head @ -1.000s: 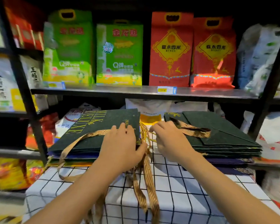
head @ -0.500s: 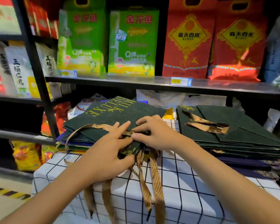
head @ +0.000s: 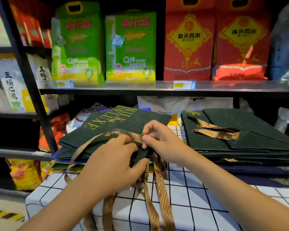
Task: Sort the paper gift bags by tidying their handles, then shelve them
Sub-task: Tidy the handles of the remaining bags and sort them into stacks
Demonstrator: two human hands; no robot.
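A stack of flat dark green gift bags (head: 107,124) printed "MILK DELUXE" lies on the left of a checked cloth. A gold ribbon handle (head: 97,139) loops over the top bag, and more ribbons (head: 162,189) hang off the front edge. My left hand (head: 110,164) holds the near edge of the top bag, thumb under it. My right hand (head: 158,139) pinches the gold ribbon at the bag's top edge. A second stack of green bags (head: 240,139) lies to the right with its handle (head: 215,130) folded on top.
The white checked cloth (head: 207,205) covers the surface under both stacks. A metal shelf (head: 157,88) just above carries green and red rice bags. A black upright post (head: 32,97) stands to the left, with more sacks behind and below it.
My view has moved closer and lower. My right hand came from between the stacks onto the left bag and now pinches its ribbon, which is lifted onto the bag.
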